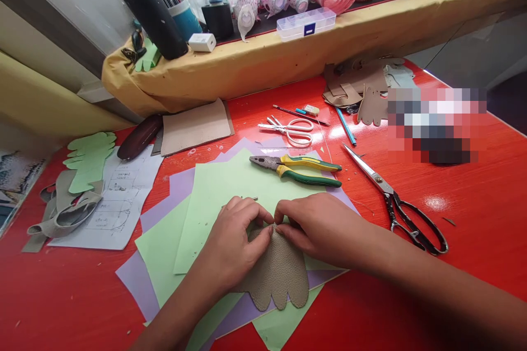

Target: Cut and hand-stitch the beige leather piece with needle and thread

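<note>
A grey-brown, grained leather piece [280, 269] with a scalloped lower edge lies over stacked sheets of green [218, 197] and purple paper. My left hand [242, 236] pinches its upper edge between thumb and forefinger. Right beside it, my right hand [307, 225] pinches the same edge, the fingertips of both hands almost meeting. Whatever small thing may sit between the fingertips is hidden. Pliers [296, 169] with yellow and green handles rest on the paper just beyond my hands. A thin metal bit [249, 198] shows behind my left knuckles.
Large black-handled scissors [395, 203] lie at right, small pink-handled scissors [288, 130] farther back. Leather scraps [66, 208] and a drawn paper pattern [123, 197] are at left. More brown cut pieces [354, 88] pile up at back right. A cluttered ledge [239, 66] runs behind the red table.
</note>
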A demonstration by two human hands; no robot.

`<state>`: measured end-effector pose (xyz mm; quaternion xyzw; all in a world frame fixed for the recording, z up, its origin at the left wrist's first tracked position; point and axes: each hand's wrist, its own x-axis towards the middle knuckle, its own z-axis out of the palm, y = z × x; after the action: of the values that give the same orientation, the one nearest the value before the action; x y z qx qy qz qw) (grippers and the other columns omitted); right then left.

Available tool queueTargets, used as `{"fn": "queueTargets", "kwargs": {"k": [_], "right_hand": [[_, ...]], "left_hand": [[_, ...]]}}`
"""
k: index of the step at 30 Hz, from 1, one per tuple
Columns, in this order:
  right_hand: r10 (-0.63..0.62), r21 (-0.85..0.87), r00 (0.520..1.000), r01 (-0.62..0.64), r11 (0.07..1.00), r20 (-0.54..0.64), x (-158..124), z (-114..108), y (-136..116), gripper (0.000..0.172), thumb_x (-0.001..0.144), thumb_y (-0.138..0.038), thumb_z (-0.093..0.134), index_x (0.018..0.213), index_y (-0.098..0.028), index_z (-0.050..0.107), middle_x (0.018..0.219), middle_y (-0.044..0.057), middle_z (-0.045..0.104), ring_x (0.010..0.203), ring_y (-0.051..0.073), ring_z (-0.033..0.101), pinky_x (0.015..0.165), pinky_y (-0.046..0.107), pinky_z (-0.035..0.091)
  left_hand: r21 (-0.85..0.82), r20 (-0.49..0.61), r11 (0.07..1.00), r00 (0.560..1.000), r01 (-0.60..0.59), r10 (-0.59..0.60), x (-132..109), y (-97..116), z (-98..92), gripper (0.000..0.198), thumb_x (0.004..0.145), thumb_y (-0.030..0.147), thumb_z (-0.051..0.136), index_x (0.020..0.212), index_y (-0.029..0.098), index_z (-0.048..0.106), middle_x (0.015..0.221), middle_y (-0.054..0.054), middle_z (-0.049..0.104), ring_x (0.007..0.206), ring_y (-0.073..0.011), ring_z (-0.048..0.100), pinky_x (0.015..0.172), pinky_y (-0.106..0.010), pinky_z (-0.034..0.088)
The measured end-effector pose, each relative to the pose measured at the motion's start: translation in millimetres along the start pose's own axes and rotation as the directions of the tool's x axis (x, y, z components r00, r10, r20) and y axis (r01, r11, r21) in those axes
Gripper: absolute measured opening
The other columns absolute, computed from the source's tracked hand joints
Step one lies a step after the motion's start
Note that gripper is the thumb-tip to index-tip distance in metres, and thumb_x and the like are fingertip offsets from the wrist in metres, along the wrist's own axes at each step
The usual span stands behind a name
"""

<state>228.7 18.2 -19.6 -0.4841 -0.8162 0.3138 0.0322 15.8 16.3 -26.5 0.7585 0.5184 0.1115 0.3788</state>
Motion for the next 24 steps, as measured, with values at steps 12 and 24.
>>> {"fn": "queueTargets", "kwargs": {"k": [12,24], "right_hand": [[-0.039,0.016,0.998,0.039,0.999,0.055,-3.9,-3.8,4.0,0.014,0.095,-0.032,0.069,0.107,-0.024,0.070,0.095,0.003,0.079,0.086,0.025,0.072,0.061,0.029,0.028],[-0.034,-0.002,0.997,0.034,0.999,0.065,-4.0,-2.5,2.9,0.012,0.094,-0.031,0.071,0.103,-0.023,0.071,0.095,0.004,0.079,0.086,0.026,0.073,0.061,0.030,0.027]], "left_hand": [[-0.018,0.116,1.000,0.993,-0.009,0.011,-2.9,0.6,-10.2,0.017,0.089,0.025,0.067,0.105,0.029,0.070,0.105,-0.002,0.065,0.108,-0.0279,0.052,0.093,-0.043,0.043],[0.036,0.082,0.997,0.995,-0.067,0.064,-4.4,-5.4,-1.8,0.019,0.089,0.021,0.067,0.106,0.028,0.066,0.106,-0.002,0.063,0.107,-0.0274,0.051,0.094,-0.044,0.042]]}}
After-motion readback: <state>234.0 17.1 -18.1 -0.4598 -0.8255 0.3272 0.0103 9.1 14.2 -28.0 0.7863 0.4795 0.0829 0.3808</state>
